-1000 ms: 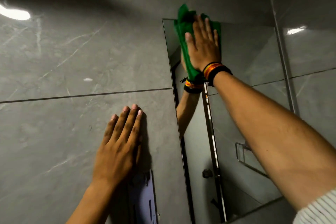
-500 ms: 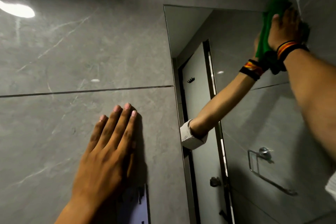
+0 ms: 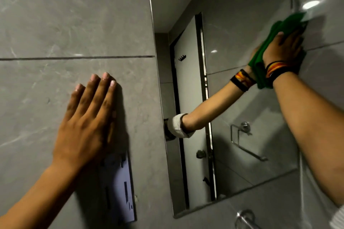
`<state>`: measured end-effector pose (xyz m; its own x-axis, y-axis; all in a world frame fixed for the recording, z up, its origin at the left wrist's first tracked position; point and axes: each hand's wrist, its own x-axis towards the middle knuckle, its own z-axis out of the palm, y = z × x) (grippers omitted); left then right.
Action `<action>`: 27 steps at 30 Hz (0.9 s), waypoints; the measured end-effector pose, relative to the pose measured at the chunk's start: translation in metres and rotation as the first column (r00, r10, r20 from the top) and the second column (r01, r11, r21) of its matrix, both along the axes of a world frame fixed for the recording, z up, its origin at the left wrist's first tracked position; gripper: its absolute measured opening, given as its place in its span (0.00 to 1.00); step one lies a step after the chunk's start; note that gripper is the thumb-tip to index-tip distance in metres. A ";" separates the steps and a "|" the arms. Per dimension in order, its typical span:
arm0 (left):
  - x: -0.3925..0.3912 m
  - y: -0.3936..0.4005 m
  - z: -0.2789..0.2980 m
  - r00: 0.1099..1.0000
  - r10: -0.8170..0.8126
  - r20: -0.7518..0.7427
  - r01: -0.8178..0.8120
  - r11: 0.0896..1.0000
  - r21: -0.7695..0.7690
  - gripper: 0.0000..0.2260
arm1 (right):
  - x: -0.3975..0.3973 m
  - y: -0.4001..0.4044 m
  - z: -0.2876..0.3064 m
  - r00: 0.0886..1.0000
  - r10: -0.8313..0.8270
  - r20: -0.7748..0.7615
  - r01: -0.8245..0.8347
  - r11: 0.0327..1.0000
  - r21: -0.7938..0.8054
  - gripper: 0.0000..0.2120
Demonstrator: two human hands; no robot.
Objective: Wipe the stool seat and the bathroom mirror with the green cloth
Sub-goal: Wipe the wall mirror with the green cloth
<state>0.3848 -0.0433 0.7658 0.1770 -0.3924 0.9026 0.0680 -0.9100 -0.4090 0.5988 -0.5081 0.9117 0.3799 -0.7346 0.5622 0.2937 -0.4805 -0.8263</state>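
The left hand (image 3: 87, 122) lies flat and fully open on the grey tiled wall (image 3: 55, 24), fingers together and pointing up and slightly right, holding nothing. Just below and to the right of its heel, a pale lilac plate (image 3: 121, 188) is fixed to the wall, partly shadowed by the hand. A dark grout line runs level across the tiles above the fingertips.

Right of the hand hangs the bathroom mirror (image 3: 223, 98), its left edge well apart from the left hand. The glass reflects a white door, a dark hook, a chrome towel ring, and the person's own reaching arm with a white cuff.

At the mirror's upper right edge the right hand (image 3: 284, 48) presses the green cloth (image 3: 264, 52) against the glass, palm down with fingers spread over it rather than curled round it. The cloth lies under the palm and shows on the hand's left side; its long axis runs diagonally, from a bunched lower end beside the wrist up and right to a tip past the fingertips. A striped wristband (image 3: 277, 70) in black, orange and yellow circles the wrist. A chrome fitting (image 3: 245, 217) sits below the mirror's bottom edge
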 end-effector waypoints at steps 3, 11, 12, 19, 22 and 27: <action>0.000 0.001 -0.001 1.000 -0.012 -0.007 0.012 1.000 -0.016 0.29 | 0.000 0.001 -0.077 0.999 0.049 0.001 -0.049 0.998 0.034 0.30; -0.001 0.000 -0.001 0.999 -0.041 -0.032 0.040 0.998 -0.038 0.28 | -0.013 0.007 -0.301 0.988 0.149 -0.046 -0.146 0.987 0.060 0.36; -0.001 0.000 -0.001 0.999 -0.039 -0.034 0.037 0.999 -0.037 0.29 | -0.014 0.007 -0.315 0.987 0.147 -0.065 -0.144 0.989 0.044 0.37; -0.001 0.001 -0.001 0.998 -0.033 -0.046 0.031 0.999 -0.034 0.29 | -0.019 0.019 -0.329 0.989 0.129 -0.066 -0.131 0.991 -0.037 0.36; -0.001 0.000 -0.001 0.998 -0.031 -0.051 0.029 0.999 -0.040 0.29 | -0.030 0.054 -0.335 0.985 0.164 0.048 -0.158 0.980 -0.120 0.36; -0.002 -0.001 -0.002 0.998 -0.032 -0.051 0.030 0.999 -0.041 0.29 | -0.070 0.133 -0.346 0.980 0.155 0.124 -0.104 0.933 -0.346 0.30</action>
